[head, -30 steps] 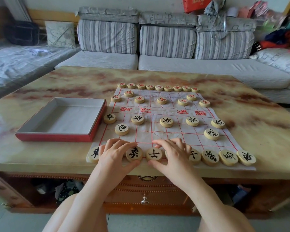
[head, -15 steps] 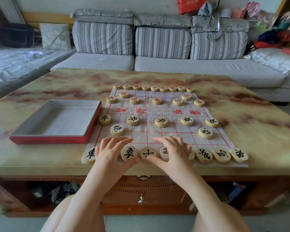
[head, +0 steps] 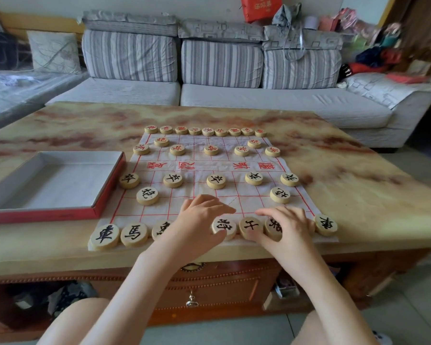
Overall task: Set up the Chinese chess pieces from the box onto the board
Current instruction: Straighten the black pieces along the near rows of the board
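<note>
Left hand (head: 199, 220) and right hand (head: 288, 226) rested flat, fingers extended and grasping nothing, on the near row of black-lettered pieces (head: 224, 226). Pieces stood in rows on the cloth board (head: 209, 168). The red box (head: 47, 215) lay beside its left edge.

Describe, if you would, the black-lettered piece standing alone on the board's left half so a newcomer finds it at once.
On the marble-patterned table lies a red-lined white cloth board, a red-sided box at its left. In the board's left half, one wooden disc sits between the near-edge row and the row of five. Unlike those, it stands alone; its twin is far right.
</note>
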Tool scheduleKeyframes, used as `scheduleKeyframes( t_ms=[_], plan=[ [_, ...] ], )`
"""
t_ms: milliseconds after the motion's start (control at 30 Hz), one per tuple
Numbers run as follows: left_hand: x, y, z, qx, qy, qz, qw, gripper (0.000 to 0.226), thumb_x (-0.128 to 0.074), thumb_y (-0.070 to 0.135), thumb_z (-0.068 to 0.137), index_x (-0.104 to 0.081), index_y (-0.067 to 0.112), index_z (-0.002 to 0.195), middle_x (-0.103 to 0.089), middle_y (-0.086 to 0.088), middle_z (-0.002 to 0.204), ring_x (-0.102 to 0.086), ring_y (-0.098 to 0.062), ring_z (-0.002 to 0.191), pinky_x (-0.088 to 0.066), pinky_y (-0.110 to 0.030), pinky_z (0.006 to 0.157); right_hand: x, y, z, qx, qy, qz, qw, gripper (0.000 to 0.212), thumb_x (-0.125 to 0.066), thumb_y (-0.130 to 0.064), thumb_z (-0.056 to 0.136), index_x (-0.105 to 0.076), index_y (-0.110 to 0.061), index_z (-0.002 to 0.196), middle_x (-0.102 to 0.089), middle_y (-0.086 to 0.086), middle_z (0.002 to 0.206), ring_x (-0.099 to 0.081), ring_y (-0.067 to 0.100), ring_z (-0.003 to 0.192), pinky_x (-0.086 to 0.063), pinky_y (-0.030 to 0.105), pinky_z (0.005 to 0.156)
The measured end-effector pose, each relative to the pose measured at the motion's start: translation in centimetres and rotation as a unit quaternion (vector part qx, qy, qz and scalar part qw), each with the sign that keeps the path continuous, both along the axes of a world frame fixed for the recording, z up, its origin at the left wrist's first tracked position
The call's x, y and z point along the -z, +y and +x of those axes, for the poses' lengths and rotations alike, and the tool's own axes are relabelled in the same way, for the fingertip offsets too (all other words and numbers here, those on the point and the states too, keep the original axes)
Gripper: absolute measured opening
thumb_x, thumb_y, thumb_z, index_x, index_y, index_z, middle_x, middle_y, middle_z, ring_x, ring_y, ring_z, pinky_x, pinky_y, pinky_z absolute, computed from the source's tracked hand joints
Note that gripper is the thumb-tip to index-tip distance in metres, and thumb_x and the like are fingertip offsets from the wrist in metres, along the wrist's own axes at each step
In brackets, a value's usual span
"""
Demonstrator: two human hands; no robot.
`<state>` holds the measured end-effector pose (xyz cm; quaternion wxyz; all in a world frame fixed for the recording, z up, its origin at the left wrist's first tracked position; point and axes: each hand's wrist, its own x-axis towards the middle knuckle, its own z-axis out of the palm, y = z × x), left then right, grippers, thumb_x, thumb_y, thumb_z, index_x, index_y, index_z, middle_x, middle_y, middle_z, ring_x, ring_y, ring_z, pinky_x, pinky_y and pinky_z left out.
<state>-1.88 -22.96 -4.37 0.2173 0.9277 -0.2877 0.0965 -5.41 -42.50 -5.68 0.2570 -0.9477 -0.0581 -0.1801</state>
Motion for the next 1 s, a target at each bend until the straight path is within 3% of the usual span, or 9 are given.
scheduleKeyframes(
  t_ms=[100,300,400,500,633,667,733,833,1000],
  plan=[
    [1.1,0.3,0.1,0.010,0.009,-0.003,1.000,0.047,-0.056,0.028,0.083,-0.046,0.036,0.129,-0.048,0.020,0.131,-0.028,-0.001,0.128,-0.016,-0.018,0.096,0.3,-0.3,0.3,0.010,-0.002,-0.020,1.000,0.061,-0.041,-0.077,0.057,-0.059,-0.038,0.101,-0.043,-0.036,0.091,-0.034,0.005,0.105,-0.017,0.029,0.077],
    [1.7,0.0,0.3,0.006,0.004,-0.008,1.000,0.043,-0.056,0.042,0.084,-0.050,0.037,0.126,-0.051,0.019,0.127,-0.035,-0.004,0.123,-0.022,-0.023,0.099,0.2,-0.3,0.3,-0.001,0.019,-0.039,0.999,0.059,-0.057,-0.074,0.058,-0.056,-0.035,0.101,-0.047,-0.030,0.093,-0.030,0.003,0.101,-0.013,0.028,0.073],
    [2.0,-0.1,0.5,-0.030,-0.020,-0.010,0.999,0.052,-0.052,0.062,0.073,-0.056,0.037,0.118,-0.056,0.015,0.115,-0.039,-0.009,0.116,-0.024,-0.025,0.093,0.1,0.0,0.5,-0.001,0.025,-0.064,0.998,0.044,-0.066,-0.060,0.069,-0.058,-0.033,0.103,-0.047,-0.026,0.100,-0.029,0.005,0.110,-0.010,0.025,0.074],
    [2.1,-0.6,0.4,-0.056,-0.038,-0.014,0.998,0.069,-0.034,0.076,0.060,-0.061,0.035,0.108,-0.056,0.015,0.103,-0.034,-0.008,0.108,-0.015,-0.022,0.084,0.2,0.2,0.4,-0.023,0.023,-0.054,0.998,0.030,-0.066,-0.039,0.080,-0.059,-0.034,0.108,-0.051,-0.027,0.104,-0.030,0.007,0.116,-0.011,0.025,0.078],
    [2.1,-0.9,0.1,-0.079,-0.050,-0.003,0.996,0.075,-0.034,0.081,0.056,-0.059,0.031,0.105,-0.055,0.015,0.108,-0.036,-0.010,0.112,-0.014,-0.021,0.083,0.3,0.1,0.2,-0.047,0.045,-0.034,0.997,0.039,-0.053,-0.017,0.084,-0.056,-0.036,0.118,-0.043,-0.030,0.126,-0.024,0.004,0.122,-0.012,0.025,0.088],
    [2.2,-0.9,0.0,-0.079,-0.048,-0.005,0.996,0.077,-0.034,0.083,0.056,-0.057,0.031,0.108,-0.055,0.016,0.111,-0.035,-0.009,0.114,-0.015,-0.021,0.085,0.3,0.2,0.2,-0.051,0.051,-0.020,0.997,0.038,-0.052,-0.021,0.084,-0.055,-0.037,0.119,-0.039,-0.030,0.129,-0.023,0.003,0.123,-0.012,0.026,0.091],
    [2.2,-0.7,-0.3,-0.072,-0.043,-0.012,0.996,0.080,-0.035,0.083,0.059,-0.052,0.032,0.118,-0.053,0.019,0.119,-0.033,-0.006,0.117,-0.016,-0.021,0.088,0.3,0.3,0.2,-0.046,0.045,-0.009,0.998,0.039,-0.048,-0.048,0.079,-0.053,-0.040,0.117,-0.039,-0.030,0.126,-0.025,0.003,0.121,-0.014,0.026,0.090],
    [1.8,-0.1,-0.7,-0.040,-0.041,-0.021,0.998,0.073,-0.036,0.076,0.068,-0.049,0.034,0.126,-0.054,0.020,0.123,-0.033,-0.002,0.118,-0.017,-0.023,0.091,0.1,0.4,0.4,-0.016,0.036,-0.053,0.998,0.060,-0.046,-0.076,0.063,-0.053,-0.041,0.110,-0.045,-0.026,0.110,-0.029,0.005,0.111,-0.013,0.027,0.077],
    [1.8,0.3,-0.9,-0.014,-0.024,-0.025,0.999,0.065,-0.030,0.065,0.071,-0.056,0.032,0.121,-0.059,0.017,0.119,-0.032,0.001,0.112,-0.018,-0.022,0.088,-0.3,0.9,0.6,-0.013,0.057,-0.048,0.997,0.039,-0.065,-0.050,0.077,-0.053,-0.036,0.112,-0.045,-0.023,0.105,-0.031,0.008,0.112,-0.014,0.029,0.078]
  ],
)
